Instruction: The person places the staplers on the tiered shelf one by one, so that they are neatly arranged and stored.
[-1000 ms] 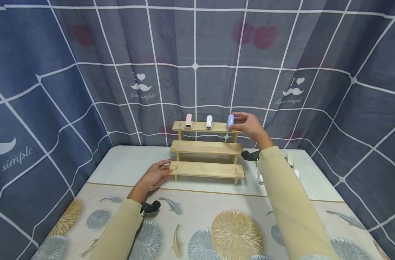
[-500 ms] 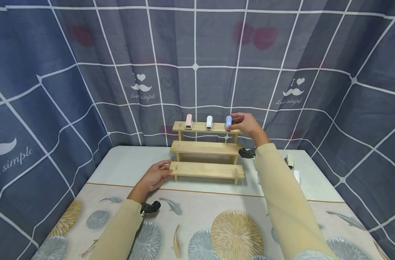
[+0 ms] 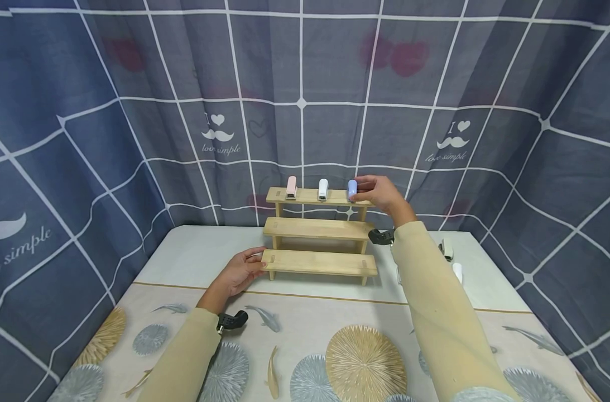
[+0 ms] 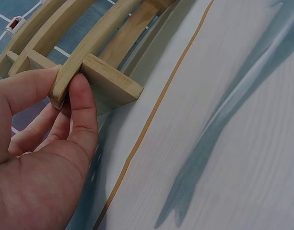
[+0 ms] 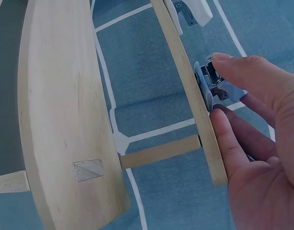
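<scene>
A three-tier wooden stand [image 3: 320, 259] stands on the white tabletop. My right hand [image 3: 383, 196] pinches a small blue stapler [image 3: 352, 190] on the right part of the top tier; in the right wrist view the stapler's base [image 5: 203, 86] sits on the board, with the thumb and fingers at its sides. Left of it on the same tier are a white stapler [image 3: 323, 189] and a pink stapler [image 3: 291, 187]. My left hand [image 3: 239, 272] grips the left end of the lowest tier, its thumb and fingers on either side of the board end [image 4: 65, 84].
To the right on the table lie a pale stapler [image 3: 447, 249] and a white one [image 3: 457, 272], partly behind the right sleeve [image 3: 435, 301]. A patterned cloth [image 3: 294, 335] covers the front. Blue checked curtains [image 3: 335, 134] hang behind and at both sides.
My right hand has shifted the blue stapler slightly left along the top tier, then barely moved. The left hand stays on the lowest tier's end.
</scene>
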`<state>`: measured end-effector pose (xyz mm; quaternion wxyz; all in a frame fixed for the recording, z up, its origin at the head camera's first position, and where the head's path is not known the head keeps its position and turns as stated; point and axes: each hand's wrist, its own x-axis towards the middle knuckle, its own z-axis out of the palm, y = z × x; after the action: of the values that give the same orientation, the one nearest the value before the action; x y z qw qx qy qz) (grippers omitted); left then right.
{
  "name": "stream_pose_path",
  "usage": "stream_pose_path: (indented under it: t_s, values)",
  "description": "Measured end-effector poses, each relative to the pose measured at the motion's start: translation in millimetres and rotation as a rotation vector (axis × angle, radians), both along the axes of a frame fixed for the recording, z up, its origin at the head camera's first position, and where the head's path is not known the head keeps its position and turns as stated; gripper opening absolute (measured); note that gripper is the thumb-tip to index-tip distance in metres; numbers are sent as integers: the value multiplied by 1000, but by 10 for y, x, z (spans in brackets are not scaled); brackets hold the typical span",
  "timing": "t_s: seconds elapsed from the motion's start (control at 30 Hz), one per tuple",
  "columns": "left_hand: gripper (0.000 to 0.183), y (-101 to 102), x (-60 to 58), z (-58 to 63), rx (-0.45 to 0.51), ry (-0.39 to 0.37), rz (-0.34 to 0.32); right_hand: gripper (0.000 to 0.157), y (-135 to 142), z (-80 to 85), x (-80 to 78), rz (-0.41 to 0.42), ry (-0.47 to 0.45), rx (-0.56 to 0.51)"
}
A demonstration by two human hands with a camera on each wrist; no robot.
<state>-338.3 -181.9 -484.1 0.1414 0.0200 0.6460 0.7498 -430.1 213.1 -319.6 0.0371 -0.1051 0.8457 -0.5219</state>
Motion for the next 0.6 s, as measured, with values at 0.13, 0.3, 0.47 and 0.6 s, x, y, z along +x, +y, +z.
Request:
stream_pose_path:
  t_s: [0.13, 0.3, 0.47, 0.6]
  values:
    - [66, 1, -1, -3, -7, 1, 4, 71, 21, -77, -61, -3, 25, 8]
    - [66, 13, -13, -20, -12, -3, 17, 72, 24, -110, -30, -14, 54, 2]
    - [66, 21, -16, -18, 6, 0, 12, 71, 32, -152, 8, -48, 114, -35]
    - [66, 21, -18, -16, -3, 0, 17, 68, 31, -171, 63, -76, 158, -67]
